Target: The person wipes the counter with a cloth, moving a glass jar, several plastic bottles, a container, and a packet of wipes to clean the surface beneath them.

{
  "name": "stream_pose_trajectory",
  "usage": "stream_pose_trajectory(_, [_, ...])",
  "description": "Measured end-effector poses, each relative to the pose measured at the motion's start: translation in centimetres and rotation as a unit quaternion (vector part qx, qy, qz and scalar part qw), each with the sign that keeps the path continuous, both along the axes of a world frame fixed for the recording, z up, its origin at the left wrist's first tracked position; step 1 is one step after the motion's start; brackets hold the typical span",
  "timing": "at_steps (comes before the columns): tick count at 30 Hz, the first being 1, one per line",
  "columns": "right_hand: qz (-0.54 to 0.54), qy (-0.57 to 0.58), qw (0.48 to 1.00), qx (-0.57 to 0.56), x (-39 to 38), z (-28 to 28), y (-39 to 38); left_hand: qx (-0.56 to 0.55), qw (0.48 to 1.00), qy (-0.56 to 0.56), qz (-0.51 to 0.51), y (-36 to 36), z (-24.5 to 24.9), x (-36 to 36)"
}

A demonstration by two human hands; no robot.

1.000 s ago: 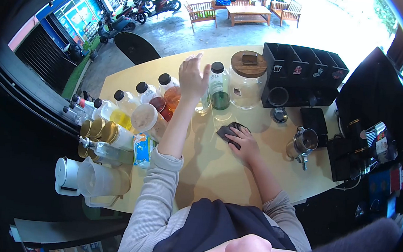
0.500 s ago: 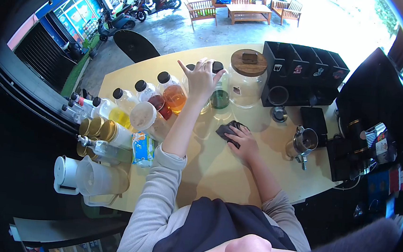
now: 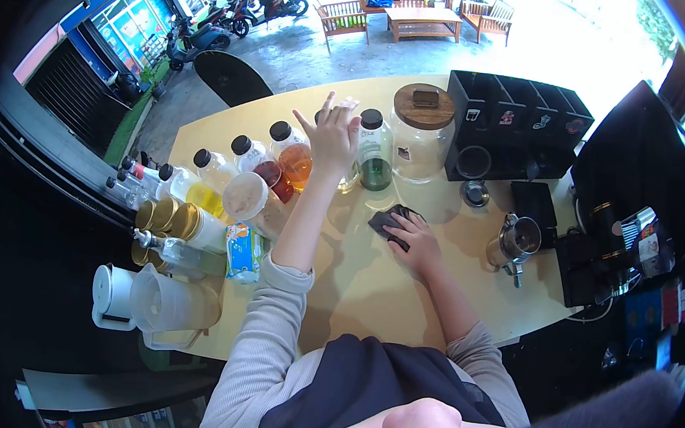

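The left hand (image 3: 334, 141), fingers spread wide, is raised before the bottles near the table's (image 3: 356, 295) far edge, just beside an upright green-bottomed bottle (image 3: 375, 164). The right hand (image 3: 418, 244) lies on a dark cloth (image 3: 382, 219) mid-table; whether it grips is unclear. One cloth corner points toward the left edge; its long axis is partly hidden.
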State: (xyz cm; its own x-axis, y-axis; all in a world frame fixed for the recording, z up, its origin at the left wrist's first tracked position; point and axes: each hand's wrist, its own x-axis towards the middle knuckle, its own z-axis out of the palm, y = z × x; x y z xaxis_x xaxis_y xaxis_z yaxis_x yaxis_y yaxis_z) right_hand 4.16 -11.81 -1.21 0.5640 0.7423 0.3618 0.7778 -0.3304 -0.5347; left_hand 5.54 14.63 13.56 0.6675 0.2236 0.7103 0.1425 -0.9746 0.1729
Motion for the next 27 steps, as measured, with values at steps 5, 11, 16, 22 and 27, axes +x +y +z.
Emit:
stream_pose_trajectory(5, [0.001,-0.005,1.000,-0.002,-0.1,-0.1,0.1,0.015,0.996,-0.084,-0.017,0.0,-0.9,-2.6])
stream_pose_trajectory(11, [-0.020,-0.002,1.000,-0.013,-1.9,-0.6,0.9,-0.028,0.996,-0.077,-0.017,-2.3,-5.4,-9.0])
stream_pose_trajectory(16, [0.069,-0.040,0.997,-0.015,-6.1,-1.7,2.5,-0.098,0.995,-0.001,-0.008,-4.7,-12.9,-14.1])
stream_pose_trajectory(22, [-0.015,-0.157,0.987,-0.016,-6.3,-1.2,6.8,-0.134,0.982,0.113,0.073,-5.2,-15.3,-17.4])
stream_pose_trajectory(27, [-0.011,-0.114,0.993,-0.016,-6.0,-2.8,12.4,-0.150,0.982,0.087,0.070,-4.2,-15.3,-18.0])
